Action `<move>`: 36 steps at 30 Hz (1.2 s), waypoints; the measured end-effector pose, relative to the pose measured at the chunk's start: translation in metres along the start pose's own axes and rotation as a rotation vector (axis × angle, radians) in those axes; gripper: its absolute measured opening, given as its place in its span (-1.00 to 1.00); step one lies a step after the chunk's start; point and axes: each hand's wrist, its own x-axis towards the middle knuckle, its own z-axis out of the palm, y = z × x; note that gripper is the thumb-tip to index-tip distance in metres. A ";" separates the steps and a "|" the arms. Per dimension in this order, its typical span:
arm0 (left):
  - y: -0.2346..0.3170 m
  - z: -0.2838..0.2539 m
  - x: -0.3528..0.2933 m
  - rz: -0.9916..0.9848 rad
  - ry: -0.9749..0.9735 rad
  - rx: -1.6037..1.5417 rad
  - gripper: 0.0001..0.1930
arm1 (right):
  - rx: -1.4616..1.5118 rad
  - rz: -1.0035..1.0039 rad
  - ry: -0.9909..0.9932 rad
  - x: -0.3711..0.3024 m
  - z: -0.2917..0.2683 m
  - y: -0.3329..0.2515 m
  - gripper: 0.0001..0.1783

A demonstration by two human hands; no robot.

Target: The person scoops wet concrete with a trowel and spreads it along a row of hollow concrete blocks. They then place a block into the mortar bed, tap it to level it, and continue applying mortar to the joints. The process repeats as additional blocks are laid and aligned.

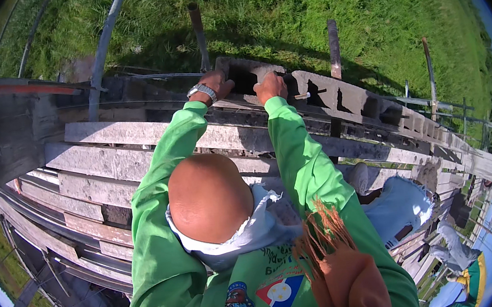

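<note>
My two hands are on a grey hollow concrete block (260,69) at the near end of a row of such blocks. My left hand (214,85), with a metal watch at its wrist, is closed around the block's left end. My right hand (270,86) is closed over the block's wall, right of its dark hollow. Their fingertips are partly hidden inside or behind the block. Both arms reach forward in green sleeves. Just right of my right hand, the hollow blocks of the wall (347,85) run off to the right.
Wooden scaffold planks (116,132) lie beneath me, with gaps between them. A grey concrete surface (7,132) stands at left. Upright poles (334,46) rise beyond the wall, above grass (277,4) lower down. A person in torn jeans (400,202) is close at right; another is farther back.
</note>
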 end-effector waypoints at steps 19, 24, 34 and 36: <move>0.013 0.000 -0.007 -0.091 0.026 -0.048 -0.43 | -0.013 0.020 -0.039 0.004 0.002 0.006 -0.52; -0.001 -0.017 0.003 -0.063 -0.189 -0.015 -0.09 | 0.003 0.019 -0.109 0.001 -0.010 0.009 -0.59; -0.003 -0.019 -0.006 -0.066 -0.220 -0.111 -0.13 | -0.015 -0.042 -0.250 0.004 -0.026 0.011 -0.39; -0.004 -0.018 -0.007 -0.107 -0.246 -0.096 -0.12 | -0.011 -0.064 -0.229 0.003 -0.027 0.011 -0.40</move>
